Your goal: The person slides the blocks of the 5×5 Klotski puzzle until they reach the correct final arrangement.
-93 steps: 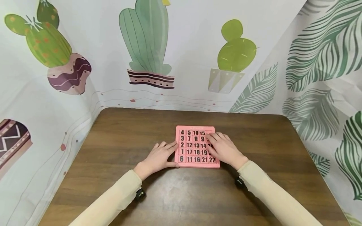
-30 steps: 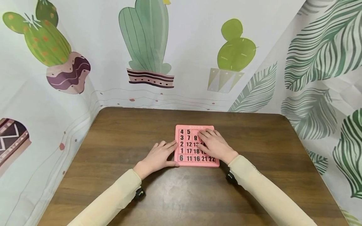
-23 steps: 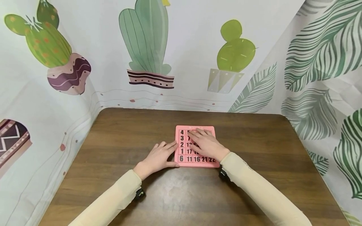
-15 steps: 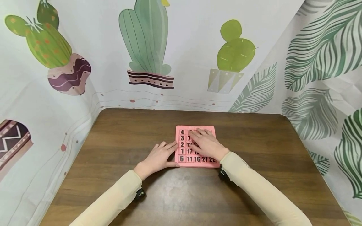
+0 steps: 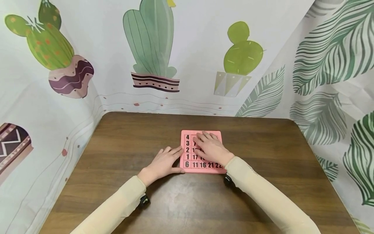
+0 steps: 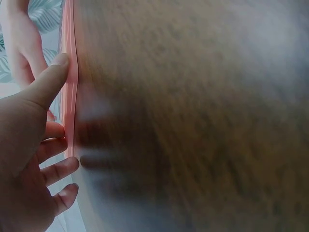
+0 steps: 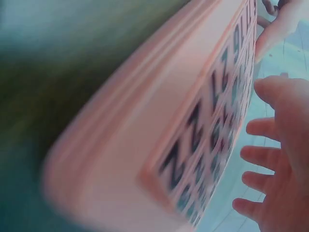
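Observation:
A pink number slide puzzle (image 5: 187, 169) with black-numbered square tiles lies flat on the wooden table. My left hand (image 5: 160, 165) stays at its near left corner, thumb along the near edge and fingers against the left side. In the left wrist view the thumb (image 6: 50, 79) lies on the puzzle's pink edge (image 6: 71, 92). My right hand (image 5: 212, 150) reaches over the tiles from the right, fingers spread, with a fingertip near the second column's top. It hides much of the upper and middle rows. The bottom row reads 6, 11, 16, 21, 22.
The wooden table (image 5: 187, 201) has rounded far corners. Behind and beside it hangs a white cloth (image 5: 198, 48) printed with cacti and leaves. Each sleeve has a dark wrist device (image 5: 144, 200) below the cuff.
My right hand has moved left across the upper tiles, from the right columns to the second column. The top-row tiles have slid about. My left hand has stayed in place.

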A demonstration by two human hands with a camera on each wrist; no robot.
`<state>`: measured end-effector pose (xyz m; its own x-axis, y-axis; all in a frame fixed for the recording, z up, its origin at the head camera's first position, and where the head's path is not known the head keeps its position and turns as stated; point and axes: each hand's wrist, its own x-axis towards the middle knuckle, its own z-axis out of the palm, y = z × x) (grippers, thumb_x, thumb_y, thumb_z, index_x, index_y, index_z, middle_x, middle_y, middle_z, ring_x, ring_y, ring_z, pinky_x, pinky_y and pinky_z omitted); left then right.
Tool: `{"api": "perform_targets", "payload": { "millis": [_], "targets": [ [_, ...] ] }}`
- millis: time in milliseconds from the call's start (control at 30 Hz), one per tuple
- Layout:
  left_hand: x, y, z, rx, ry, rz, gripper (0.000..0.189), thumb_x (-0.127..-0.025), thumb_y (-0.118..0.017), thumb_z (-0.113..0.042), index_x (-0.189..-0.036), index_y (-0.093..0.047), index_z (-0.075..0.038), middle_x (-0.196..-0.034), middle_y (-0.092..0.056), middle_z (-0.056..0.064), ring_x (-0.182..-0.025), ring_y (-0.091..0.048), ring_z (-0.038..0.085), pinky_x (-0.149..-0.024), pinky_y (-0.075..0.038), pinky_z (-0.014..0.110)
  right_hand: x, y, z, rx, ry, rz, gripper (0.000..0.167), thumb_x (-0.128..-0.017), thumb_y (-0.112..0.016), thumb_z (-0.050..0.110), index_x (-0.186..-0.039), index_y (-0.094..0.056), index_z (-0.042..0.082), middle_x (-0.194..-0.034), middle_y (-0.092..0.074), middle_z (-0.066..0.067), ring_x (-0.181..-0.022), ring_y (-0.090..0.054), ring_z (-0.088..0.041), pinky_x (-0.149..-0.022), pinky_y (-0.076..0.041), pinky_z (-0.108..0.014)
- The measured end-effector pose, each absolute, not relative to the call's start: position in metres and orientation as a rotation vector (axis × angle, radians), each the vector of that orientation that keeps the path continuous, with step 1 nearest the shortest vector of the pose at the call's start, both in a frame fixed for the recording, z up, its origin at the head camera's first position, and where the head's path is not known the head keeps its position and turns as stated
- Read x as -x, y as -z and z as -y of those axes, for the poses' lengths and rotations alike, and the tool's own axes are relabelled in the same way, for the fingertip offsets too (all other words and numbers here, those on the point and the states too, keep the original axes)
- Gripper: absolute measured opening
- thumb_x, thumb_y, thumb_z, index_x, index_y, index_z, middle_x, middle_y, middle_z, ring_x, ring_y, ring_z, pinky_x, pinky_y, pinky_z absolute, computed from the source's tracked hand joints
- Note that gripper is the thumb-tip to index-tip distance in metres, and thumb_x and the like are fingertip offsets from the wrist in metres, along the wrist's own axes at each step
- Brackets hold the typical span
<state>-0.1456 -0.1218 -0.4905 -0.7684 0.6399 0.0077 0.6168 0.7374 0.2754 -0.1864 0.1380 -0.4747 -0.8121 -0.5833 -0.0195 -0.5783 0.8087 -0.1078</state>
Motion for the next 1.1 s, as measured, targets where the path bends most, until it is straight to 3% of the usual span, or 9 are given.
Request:
{"api": "perform_targets", "payload": {
  "millis": [200,533,833,1100],
  "targets": [
    [0.146,0.493,0.121,-1.024,-0.377,-2.856,0.090,-0.088,-0.073,-0.063,-0.155,-0.050,-0.009,-0.162,-0.046,0.008,-0.124,-0.051,0.029,-0.094,-0.043,0.049,0.191,0.475,-0.123,0.899,0.181,-2.907,0.056,-0.108,-0.050,0.045,-0.158,-0.048,0.020,-0.165,-0.036,-0.020,-0.155,-0.027,-0.042,-0.121,-0.024,-0.060],
    [0.143,0.489,0.122,-1.025,-0.418,-2.862,0.090,-0.087,-0.075,-0.062,-0.154,-0.052,-0.006,-0.161,-0.047,0.011,-0.123,-0.051,0.030,-0.093,-0.043,0.049,0.186,0.478,-0.144,0.806,0.207,-2.975,0.053,-0.108,-0.053,0.041,-0.153,-0.055,0.016,-0.162,-0.040,-0.024,-0.155,-0.025,-0.043,-0.120,-0.027,-0.060],
    [0.144,0.490,0.121,-1.038,-0.424,-2.860,0.088,-0.087,-0.075,-0.061,-0.154,-0.052,-0.007,-0.160,-0.048,0.010,-0.122,-0.052,0.030,-0.093,-0.043,0.049,0.175,0.477,-0.134,1.052,0.187,-2.917,0.049,-0.107,-0.055,0.042,-0.153,-0.056,0.024,-0.163,-0.041,-0.020,-0.154,-0.027,-0.043,-0.120,-0.027,-0.061],
    [0.144,0.489,0.122,-1.046,-0.398,-2.864,0.088,-0.088,-0.074,-0.061,-0.154,-0.052,-0.007,-0.160,-0.049,0.011,-0.121,-0.052,0.030,-0.092,-0.044,0.048,0.185,0.476,-0.121,0.888,0.201,-2.942,0.050,-0.107,-0.053,0.043,-0.154,-0.055,0.024,-0.162,-0.039,-0.024,-0.154,-0.026,-0.046,-0.118,-0.028,-0.064]
  ]
}}
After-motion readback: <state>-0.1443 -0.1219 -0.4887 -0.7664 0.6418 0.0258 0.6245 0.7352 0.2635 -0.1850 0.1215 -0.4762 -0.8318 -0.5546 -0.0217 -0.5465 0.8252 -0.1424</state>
